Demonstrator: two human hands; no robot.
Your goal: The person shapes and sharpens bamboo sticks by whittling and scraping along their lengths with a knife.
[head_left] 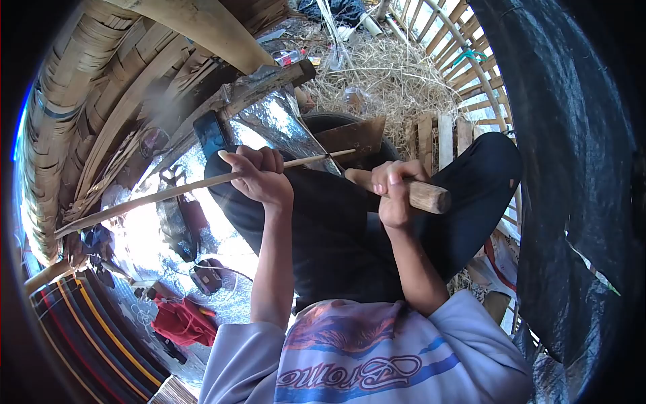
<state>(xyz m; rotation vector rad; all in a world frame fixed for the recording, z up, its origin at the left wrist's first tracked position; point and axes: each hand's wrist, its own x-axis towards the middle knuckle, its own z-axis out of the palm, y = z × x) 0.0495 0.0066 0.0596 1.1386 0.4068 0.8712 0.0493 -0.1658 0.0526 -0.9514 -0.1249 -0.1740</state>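
My left hand (259,176) is closed round a long, thin wooden stick (171,192). The stick runs from the lower left up to the right, and its pale tip lies over a dark container. My right hand (397,188) grips a thick wooden handle (431,197) above my lap. A wide, flat rusty-brown blade (353,137) lies beyond the right hand, beside the stick's tip. Whether the blade touches the stick cannot be made out. Both hands are above my dark trousers.
A black round container (390,153) stands behind the blade. Dry straw (404,74) covers the ground ahead. Woven bamboo (84,74) rises on the left, a black sheet (565,168) hangs on the right. A phone (210,133) is near the left knee; a red cloth (183,322) lies lower left.
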